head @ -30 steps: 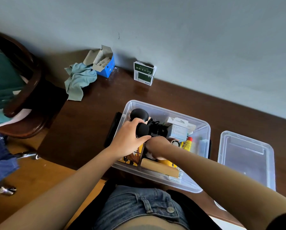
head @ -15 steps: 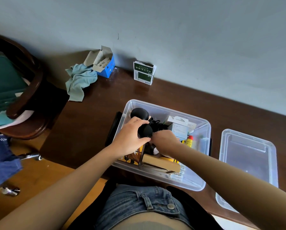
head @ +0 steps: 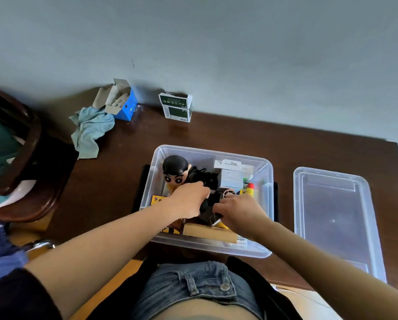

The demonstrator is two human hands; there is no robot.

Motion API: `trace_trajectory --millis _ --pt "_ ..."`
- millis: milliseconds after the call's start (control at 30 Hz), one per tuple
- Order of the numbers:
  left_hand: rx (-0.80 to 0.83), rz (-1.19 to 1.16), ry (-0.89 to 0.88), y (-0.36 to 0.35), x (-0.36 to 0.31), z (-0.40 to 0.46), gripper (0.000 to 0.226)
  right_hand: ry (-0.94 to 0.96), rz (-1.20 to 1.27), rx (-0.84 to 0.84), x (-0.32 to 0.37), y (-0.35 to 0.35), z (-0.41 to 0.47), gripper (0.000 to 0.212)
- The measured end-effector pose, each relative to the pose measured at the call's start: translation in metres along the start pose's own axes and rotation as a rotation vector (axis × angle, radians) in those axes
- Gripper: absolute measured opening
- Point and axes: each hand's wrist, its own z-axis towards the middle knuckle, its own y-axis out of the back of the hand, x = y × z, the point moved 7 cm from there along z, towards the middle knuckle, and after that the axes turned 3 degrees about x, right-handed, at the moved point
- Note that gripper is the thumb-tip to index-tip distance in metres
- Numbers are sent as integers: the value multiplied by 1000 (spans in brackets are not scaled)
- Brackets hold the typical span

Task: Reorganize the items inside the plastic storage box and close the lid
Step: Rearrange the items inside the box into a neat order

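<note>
Fingers of both hands curled into a black bundle inside the storage box.
We see left hand and right hand gripping it beside a figurine; lid lies apart on the table.

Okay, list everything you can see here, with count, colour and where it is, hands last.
storage box: one, clear plastic, centre of table, open.
lid: one, clear, on table right of the box.
doll: one, black hair, far left corner inside the box.
black bundle: one, middle of the box, under both hands.
white carton: one, far side inside the box.
green carton: one, green and white, by the wall.
blue carton: one, open, by the wall.
cloth: one, light blue, table's left edge.
left hand: in the box, on the bundle.
right hand: in the box, on the bundle.
</note>
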Motion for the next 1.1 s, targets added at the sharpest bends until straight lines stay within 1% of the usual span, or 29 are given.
trace_trajectory --millis 100,200,333,467,700,767,867,967,1100 --pt "74 231 12 -8 -4 8 20 -81 4 53 -4 -8 -6 21" --pt "95 355 -5 -13 -8 18 21 -87 1 86 -4 -12 -10 18" --pt "127 376 -21 -25 -8 24 25 -66 -29 102 -2 -14 -14 20" --pt "134 370 -28 -32 -10 24 33 -70 -32 101 -3 -12 -17 20" --pt "149 542 -20 -36 -7 28 32 -46 -40 137 -1 -11 -16 17" --pt "147 526 1 -35 -3 29 34 -42 -35 118 -1 -10 -14 21" --pt "89 491 31 -33 1 24 31 -44 -7 62 -1 -4 -12 31" --pt "22 455 26 -29 0 16 29 -33 -11 24 1 3 -7 33" --pt "-141 392 14 -16 -3 -5 22 -52 -120 104 7 3 6 25"
